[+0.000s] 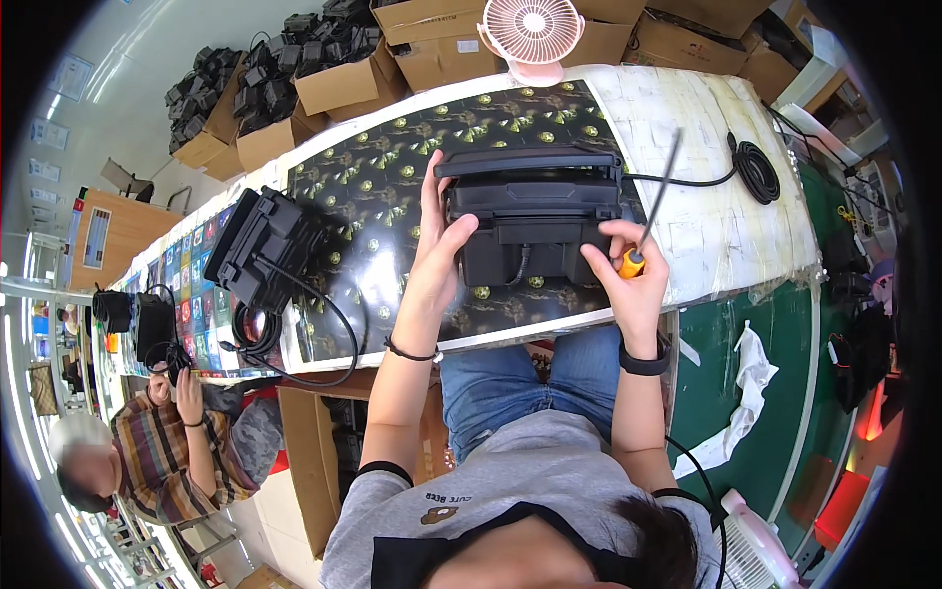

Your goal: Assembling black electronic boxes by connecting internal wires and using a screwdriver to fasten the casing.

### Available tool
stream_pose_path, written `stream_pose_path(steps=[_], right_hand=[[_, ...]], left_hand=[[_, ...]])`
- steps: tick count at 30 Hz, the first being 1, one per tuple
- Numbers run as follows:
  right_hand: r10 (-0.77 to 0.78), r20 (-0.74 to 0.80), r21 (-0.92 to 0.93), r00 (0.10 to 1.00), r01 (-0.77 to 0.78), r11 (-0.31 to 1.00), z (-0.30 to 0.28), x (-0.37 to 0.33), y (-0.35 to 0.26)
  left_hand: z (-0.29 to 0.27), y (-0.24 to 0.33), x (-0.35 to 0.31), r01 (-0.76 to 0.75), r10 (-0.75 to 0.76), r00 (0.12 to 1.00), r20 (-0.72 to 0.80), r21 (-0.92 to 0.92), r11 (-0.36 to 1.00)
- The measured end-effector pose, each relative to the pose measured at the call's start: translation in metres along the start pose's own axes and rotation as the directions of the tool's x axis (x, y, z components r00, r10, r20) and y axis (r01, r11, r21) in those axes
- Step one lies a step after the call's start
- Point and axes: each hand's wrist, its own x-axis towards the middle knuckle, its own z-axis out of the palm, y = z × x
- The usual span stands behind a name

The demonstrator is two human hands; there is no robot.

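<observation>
A black plastic box-shaped device (535, 201) with a raised bar or flap along its far side is in front of me, at the table's near part. My left hand (439, 250) grips its left end, thumb on the near face and fingers along the side. A screwdriver (632, 262) with an orange handle and long dark shaft sits in my right hand (636, 294), pointing up and away. The thumb and fingertips of that hand also touch the device's right corner. A short cable shows on the near face; what lies beneath the device is hidden.
A black cable leads right to a coil (757, 173). Another black device (263, 247) with coiled cable (257, 332) lies to the left. A pink fan (533, 29) stands at the far edge, before cardboard boxes (343, 86). A co-worker (182, 437) sits at the left, handling a cable.
</observation>
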Motion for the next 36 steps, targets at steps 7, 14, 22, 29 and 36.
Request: stream_pose_path(steps=[7,14,22,29,36], right_hand=[[0.009,0.034,0.114,0.999,-0.013,0.993,0.002,0.018,-0.009],[0.116,0.020,0.149,0.993,-0.117,0.982,0.003,0.026,-0.008],[0.106,0.029,0.118,0.994,-0.109,0.987,0.005,0.037,-0.007],[0.103,-0.026,0.243,0.994,-0.094,0.965,0.021,0.051,0.010],[0.079,0.025,0.260,0.997,-0.083,0.962,0.034,0.062,0.020]], left_hand=[[-0.003,0.002,-0.001,-0.010,0.011,1.000,-0.013,0.077,0.997],[-0.005,0.006,0.007,-0.141,0.181,0.981,-0.066,0.396,0.907],[0.025,0.044,0.047,-0.562,0.676,0.645,0.357,0.821,0.101],[0.046,0.036,0.059,-0.549,0.212,0.772,0.599,0.797,-0.253],[0.020,0.022,0.074,-0.594,0.236,0.720,0.653,0.755,-0.278]])
